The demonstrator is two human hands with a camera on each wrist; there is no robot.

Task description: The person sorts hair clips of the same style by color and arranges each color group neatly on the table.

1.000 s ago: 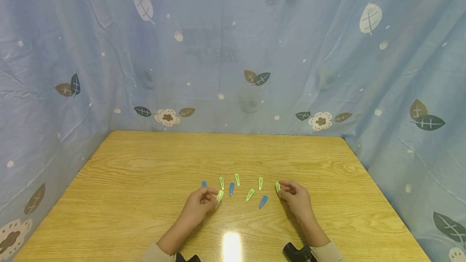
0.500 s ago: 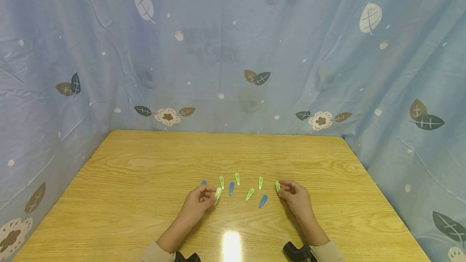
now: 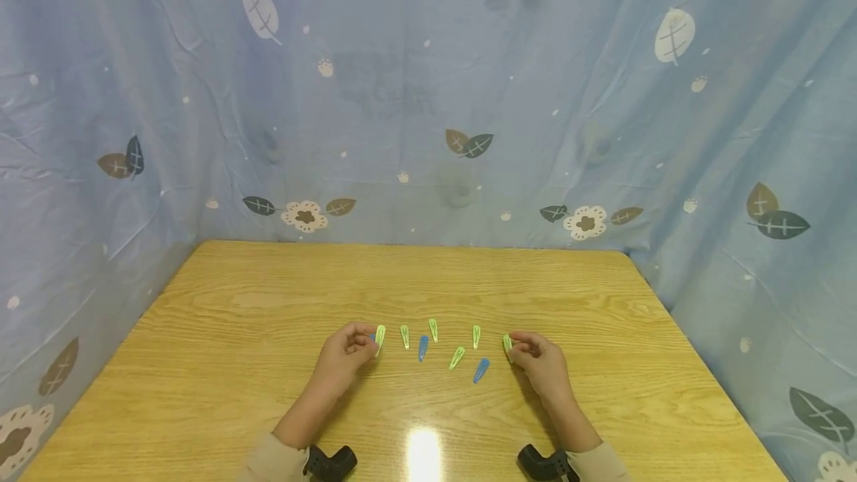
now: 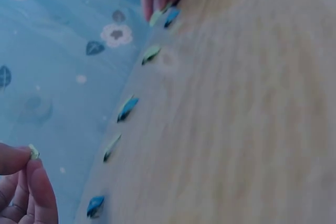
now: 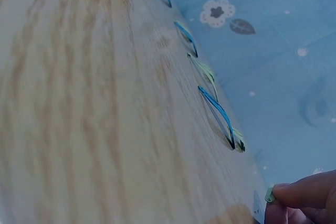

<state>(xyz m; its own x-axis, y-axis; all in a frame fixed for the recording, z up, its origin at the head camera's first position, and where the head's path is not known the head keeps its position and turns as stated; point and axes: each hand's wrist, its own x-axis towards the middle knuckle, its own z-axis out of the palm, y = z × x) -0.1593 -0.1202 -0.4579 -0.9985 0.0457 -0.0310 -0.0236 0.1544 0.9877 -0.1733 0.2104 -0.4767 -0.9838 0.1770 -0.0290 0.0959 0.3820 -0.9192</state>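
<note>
My left hand (image 3: 343, 354) pinches a light green snap hair clip (image 3: 380, 338) between thumb and fingertips, raised off the table in the left wrist view. A blue hair clip (image 3: 372, 336) lies just behind it, mostly covered by that hand. On the right, my right hand (image 3: 544, 367) pinches another green hair clip (image 3: 507, 345) at the table. Between the hands lie two blue hair clips, one in the middle (image 3: 423, 348) and one nearer the right hand (image 3: 480, 370). Several green clips lie around them, including a slanted green clip (image 3: 457, 358).
The wooden table (image 3: 268, 288) carries the clips in a loose band across its middle. A blue leaf-patterned curtain (image 3: 402, 95) surrounds its back and sides. Black wrist-worn devices, such as the left device (image 3: 331, 463), sit at both cuffs. A bright reflection shows near the front.
My left hand has moved left and slightly away from me with the green hair clip, and now covers most of the leftmost blue one. My right hand holds its place.
</note>
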